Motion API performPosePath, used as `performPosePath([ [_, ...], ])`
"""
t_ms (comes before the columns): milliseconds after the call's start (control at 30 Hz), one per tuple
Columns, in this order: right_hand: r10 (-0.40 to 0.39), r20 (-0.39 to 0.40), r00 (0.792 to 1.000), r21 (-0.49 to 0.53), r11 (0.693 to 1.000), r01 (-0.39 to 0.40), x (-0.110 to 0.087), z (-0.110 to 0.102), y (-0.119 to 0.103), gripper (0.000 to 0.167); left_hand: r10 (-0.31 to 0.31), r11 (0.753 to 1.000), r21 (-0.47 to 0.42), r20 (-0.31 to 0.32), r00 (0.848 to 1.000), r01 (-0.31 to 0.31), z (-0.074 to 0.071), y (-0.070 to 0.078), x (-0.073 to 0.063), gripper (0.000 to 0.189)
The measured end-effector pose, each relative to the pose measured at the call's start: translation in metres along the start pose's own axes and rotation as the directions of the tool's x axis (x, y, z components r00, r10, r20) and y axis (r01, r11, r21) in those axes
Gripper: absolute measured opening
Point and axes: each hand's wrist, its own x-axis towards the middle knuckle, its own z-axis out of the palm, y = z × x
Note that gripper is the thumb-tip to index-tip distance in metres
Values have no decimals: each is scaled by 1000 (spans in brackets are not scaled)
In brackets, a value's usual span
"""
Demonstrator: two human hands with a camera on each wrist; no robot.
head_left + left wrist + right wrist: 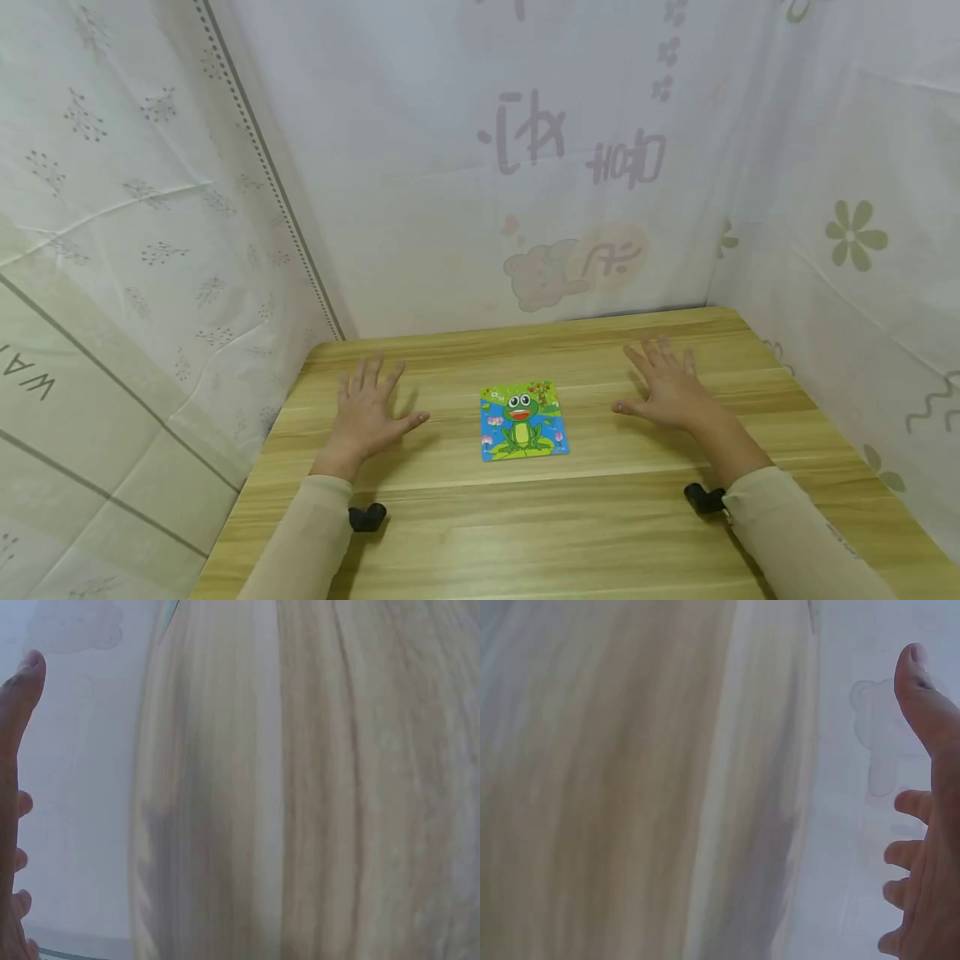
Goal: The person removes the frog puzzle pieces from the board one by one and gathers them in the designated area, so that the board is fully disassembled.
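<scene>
A square picture card or board (524, 421) with a green cartoon frog on a lily pad lies flat near the middle of the wooden table. To its left, my left hand (369, 415) is spread with the palm down and holds nothing. On the other side, my right hand (667, 392) is spread the same way, also holding nothing. Both hands are apart from the frog picture. In the left wrist view the left thumb (28, 679) and fingertips show at the edge; the right thumb (922, 690) appears likewise in the right wrist view.
The wooden table (465, 533) reaches back to a pale printed curtain (420, 208). More patterned cloth hangs on the left (150, 217) and right (862, 317). Small black devices (367, 517) sit at both wrists, by the beige sleeves (303, 537).
</scene>
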Motion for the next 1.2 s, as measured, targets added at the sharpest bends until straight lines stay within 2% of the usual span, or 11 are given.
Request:
performPosePath([
  [267, -12, -3, 1000, 99, 995, 12, 4, 2, -9, 102, 1, 998, -63, 73, 997, 4, 4, 11, -3, 103],
  [500, -37, -12, 999, 152, 988, 39, 12, 8, -23, 91, 42, 991, -133, 97, 994, -29, 8, 25, -4, 92],
  [633, -40, 2, 999, 191, 981, 39, 17, 14, -31, 82, 54, 985, -170, 115, 992, -34, 14, 33, -4, 90],
  [867, -77, 8, 997, 320, 945, 71, 27, 26, -47, 70, 46, 975, -220, 153, 987, -12, 24, 50, -4, 81],
  [1200, -63, 95, 994, 415, 909, 18, 39, 40, -75, 66, 57, 955, -296, 159, 986, -8, 32, 77, -1, 73],
])
